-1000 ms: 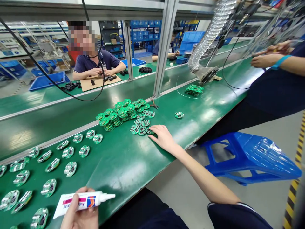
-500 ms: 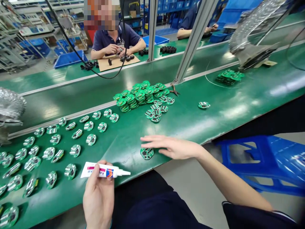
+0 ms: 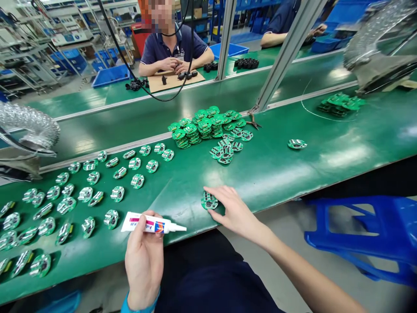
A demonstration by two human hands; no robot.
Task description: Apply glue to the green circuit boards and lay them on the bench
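Note:
A white glue tube (image 3: 148, 224) with a pink and orange label lies in my left hand (image 3: 145, 254), pinched between thumb and fingers. Its narrow nozzle points right, over the table's front edge. Just right of the nozzle, my right hand (image 3: 231, 211) has its thumb and fingertips at opposite edges of a round green circuit board (image 3: 209, 201), which is on the green table (image 3: 257, 174). The fingers hide part of that board. Behind it lies a loose cluster of similar boards (image 3: 224, 150), in front of stacked green boards (image 3: 205, 124).
Many circuit boards (image 3: 85, 194) are spread across the table's left side. Pliers (image 3: 254, 121) lie by a metal post (image 3: 282, 52). One board (image 3: 297, 144) sits apart at right. Foil ducts (image 3: 31, 124) flank the bench. A blue stool (image 3: 355, 226) stands right; a co-worker (image 3: 177, 50) sits opposite.
My right hand has gone from flat, outstretched fingers over the board to thumb and fingertips at its edges. The left hand still holds the glue tube. The whole view has shifted.

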